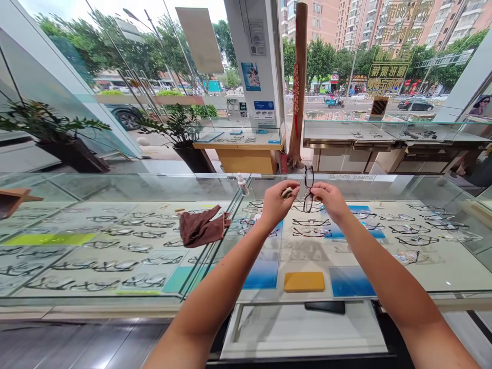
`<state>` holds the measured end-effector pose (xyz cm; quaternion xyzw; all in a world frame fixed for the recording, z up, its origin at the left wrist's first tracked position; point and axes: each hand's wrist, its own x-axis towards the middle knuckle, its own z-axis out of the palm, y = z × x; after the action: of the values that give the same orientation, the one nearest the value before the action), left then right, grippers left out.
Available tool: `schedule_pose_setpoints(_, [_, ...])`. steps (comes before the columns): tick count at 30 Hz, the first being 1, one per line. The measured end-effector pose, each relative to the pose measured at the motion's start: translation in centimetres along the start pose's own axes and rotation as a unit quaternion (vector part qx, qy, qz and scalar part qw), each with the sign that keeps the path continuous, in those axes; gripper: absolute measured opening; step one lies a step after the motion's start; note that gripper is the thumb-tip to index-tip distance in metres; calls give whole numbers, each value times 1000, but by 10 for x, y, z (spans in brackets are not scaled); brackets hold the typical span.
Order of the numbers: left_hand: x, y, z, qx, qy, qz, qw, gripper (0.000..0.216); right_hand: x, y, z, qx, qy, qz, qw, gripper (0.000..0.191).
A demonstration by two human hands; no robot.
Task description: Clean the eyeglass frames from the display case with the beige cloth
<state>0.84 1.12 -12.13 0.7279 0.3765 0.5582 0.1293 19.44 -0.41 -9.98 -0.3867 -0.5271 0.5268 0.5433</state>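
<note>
Both my arms reach out over a glass display counter full of eyeglass frames. My right hand is closed on a pair of dark-rimmed glasses, held upright by one side. My left hand pinches a small pale cloth right beside the glasses. Whether the cloth touches a lens I cannot tell.
A brown cloth lies crumpled on the glass to the left. A small white bottle stands behind it. A yellow pad lies inside the case near me. Potted plants and more counters stand by the windows.
</note>
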Motion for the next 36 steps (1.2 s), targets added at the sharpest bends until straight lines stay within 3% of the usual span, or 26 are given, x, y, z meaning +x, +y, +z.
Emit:
schedule_pose_setpoints(3, [2, -7, -4, 118, 39, 68, 990, 21, 1, -4, -6, 10, -37, 40, 998, 23])
schedule_pose_setpoints(7, [5, -17, -12, 261, 100, 122, 952, 22, 2, -9, -14, 12, -78, 84, 993, 17])
schedule_pose_setpoints(12, [7, -23, -16, 291, 108, 135, 941, 22, 3, -10, -17, 14, -104, 121, 987, 14])
schedule_pose_setpoints(22, [12, -19, -19, 187, 132, 71, 971, 23, 1, -18, -29, 186, -68, 85, 976, 22])
schedule_pose_setpoints(30, [15, -19, -25, 104, 124, -9, 987, 30, 1, -20, -35, 238, -52, 60, 968, 25])
schedule_pose_setpoints(33, [22, -29, -35, 135, 179, -67, 972, 31, 1, -21, -37, 265, -48, 47, 962, 27])
schedule_pose_setpoints(36, [30, -48, -51, 204, 222, -202, 932, 25, 0, -23, -39, 277, -49, 37, 959, 26])
